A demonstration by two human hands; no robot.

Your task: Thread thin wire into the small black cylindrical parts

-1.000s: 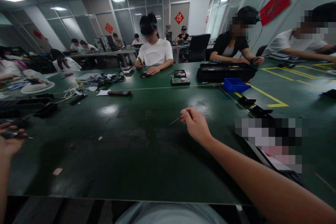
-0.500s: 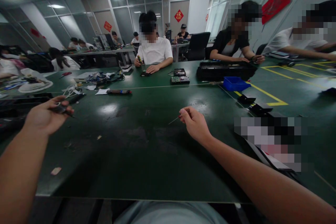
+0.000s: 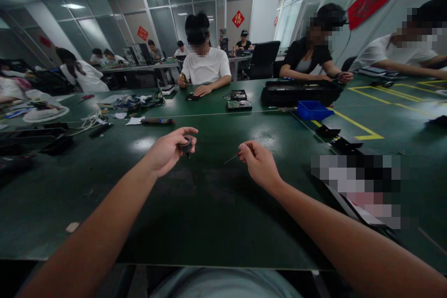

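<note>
My left hand (image 3: 167, 151) is over the middle of the table, thumb and fingers curled round a small dark round piece (image 3: 186, 145) that looks like a roll of tape. Its forefinger stretches out past the piece, and a dark tip juts below. To the right, my right hand (image 3: 259, 164) pinches a thin metal rod with a red end (image 3: 232, 159). The bare tip points left and down toward my left hand. Whatever part lies inside the fingers is hidden. The two hands are apart, both above the green table (image 3: 209, 214).
Beyond my hands lie a dark pen-shaped tool (image 3: 158, 121), circuit-board units (image 3: 239, 105), a long black casing (image 3: 302, 94) and a blue tray (image 3: 314, 110). Black parts (image 3: 345, 143) sit at right, cables (image 3: 87, 122) at left. A co-worker (image 3: 206, 67) works across the table.
My left hand has swung right from the table's left side to its middle, carrying the dark round piece. My right hand has stayed put with the rod.
</note>
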